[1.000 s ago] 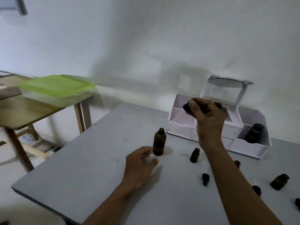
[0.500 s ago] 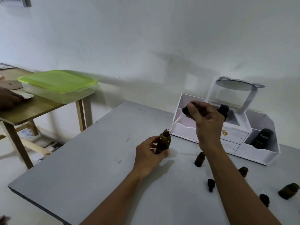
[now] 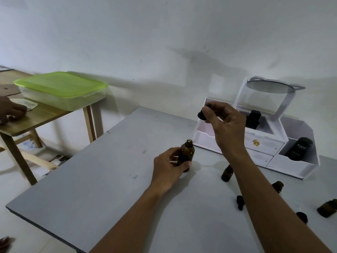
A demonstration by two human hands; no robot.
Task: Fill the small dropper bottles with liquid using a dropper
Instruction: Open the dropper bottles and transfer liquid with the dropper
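A larger amber bottle (image 3: 187, 152) stands uncapped on the grey table (image 3: 109, 179), and my left hand (image 3: 168, 168) is wrapped around its lower half. My right hand (image 3: 226, 125) is raised above and to the right of it, pinching the black bulb of a dropper (image 3: 201, 114) between thumb and fingers; its glass tube is too faint to make out. A small amber bottle (image 3: 227, 173) stands open just right of my right forearm. Two more small amber bottles (image 3: 278, 186) (image 3: 327, 208) sit further right, the far one lying on its side.
Loose black caps (image 3: 240, 201) (image 3: 301, 216) lie on the table near the small bottles. A white organiser (image 3: 255, 147) with a mirror and a black bottle (image 3: 299, 148) stands at the back right. A wooden side table holds a green-lidded box (image 3: 62, 88); another person's hand (image 3: 11, 109) rests there.
My left hand slid forward from the table surface and closed around the larger amber bottle. My right hand stayed raised with the dropper, shifting only slightly.
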